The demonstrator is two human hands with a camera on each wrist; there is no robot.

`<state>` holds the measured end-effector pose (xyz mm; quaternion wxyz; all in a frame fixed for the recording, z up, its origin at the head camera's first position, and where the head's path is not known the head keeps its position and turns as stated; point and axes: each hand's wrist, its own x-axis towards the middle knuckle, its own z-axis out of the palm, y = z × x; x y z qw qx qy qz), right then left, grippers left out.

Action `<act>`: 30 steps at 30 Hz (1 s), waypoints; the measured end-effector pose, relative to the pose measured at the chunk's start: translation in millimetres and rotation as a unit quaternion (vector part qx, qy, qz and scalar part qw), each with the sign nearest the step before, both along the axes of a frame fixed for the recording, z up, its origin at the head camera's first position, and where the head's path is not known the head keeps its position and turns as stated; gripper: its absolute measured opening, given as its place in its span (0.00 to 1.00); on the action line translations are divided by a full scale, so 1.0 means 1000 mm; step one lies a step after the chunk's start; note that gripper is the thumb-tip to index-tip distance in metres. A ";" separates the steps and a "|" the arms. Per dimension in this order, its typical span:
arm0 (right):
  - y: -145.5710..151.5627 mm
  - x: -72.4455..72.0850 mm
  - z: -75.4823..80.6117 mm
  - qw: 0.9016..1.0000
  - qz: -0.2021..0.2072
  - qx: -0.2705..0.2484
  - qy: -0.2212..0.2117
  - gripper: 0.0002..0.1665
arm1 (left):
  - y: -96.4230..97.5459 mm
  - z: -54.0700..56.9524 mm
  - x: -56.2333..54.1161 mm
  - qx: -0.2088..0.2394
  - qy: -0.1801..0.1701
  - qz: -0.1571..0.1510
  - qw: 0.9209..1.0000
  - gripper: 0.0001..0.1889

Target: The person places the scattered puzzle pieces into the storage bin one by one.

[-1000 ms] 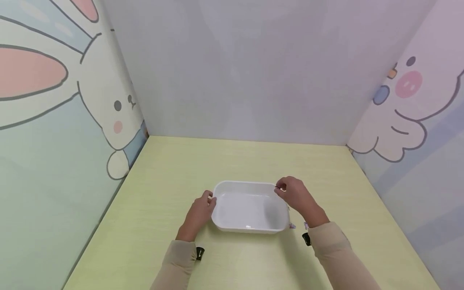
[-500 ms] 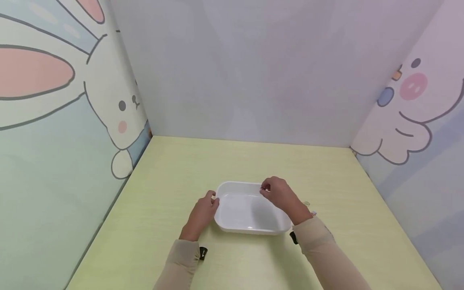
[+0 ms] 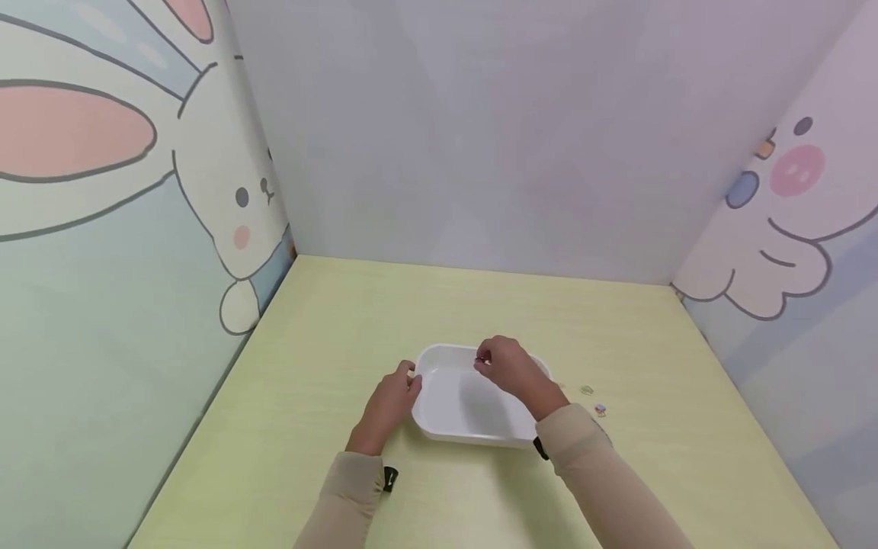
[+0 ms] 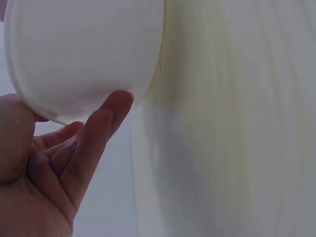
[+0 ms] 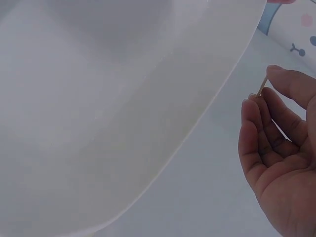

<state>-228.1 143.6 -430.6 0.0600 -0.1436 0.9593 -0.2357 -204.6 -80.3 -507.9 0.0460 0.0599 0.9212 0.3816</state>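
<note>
A white rectangular plastic basin (image 3: 453, 408) with rounded corners stands on the table before me. At its left end my left hand (image 3: 389, 402) grips the rim; in the left wrist view its fingers (image 4: 94, 143) lie against the outer wall, the thumb up at the rim. My right hand (image 3: 514, 372) is over the basin's far right part, pinching a small thin piece between thumb and fingertips. That piece (image 5: 263, 85) looks like a narrow tan strip edge-on in the right wrist view and dark reddish in the head view; I cannot tell its kind.
Right of the basin lie a small greenish piece (image 3: 587, 390) and a small purple-and-pink piece (image 3: 600, 409) on the pale yellow table (image 3: 466, 297). A grey wall (image 3: 453, 152) closes off the back, and cartoon-printed walls stand at both sides.
My right hand has moved left from the basin's far right corner to over its inside, still pinching the small piece. The left hand stays at the rim. Small pieces at right have come into view.
</note>
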 end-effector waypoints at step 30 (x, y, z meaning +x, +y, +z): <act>-0.049 -0.022 -0.025 0.987 0.113 0.110 -0.021 0.05 | -0.001 -0.001 0.001 0.001 0.017 -0.015 1.000 0.12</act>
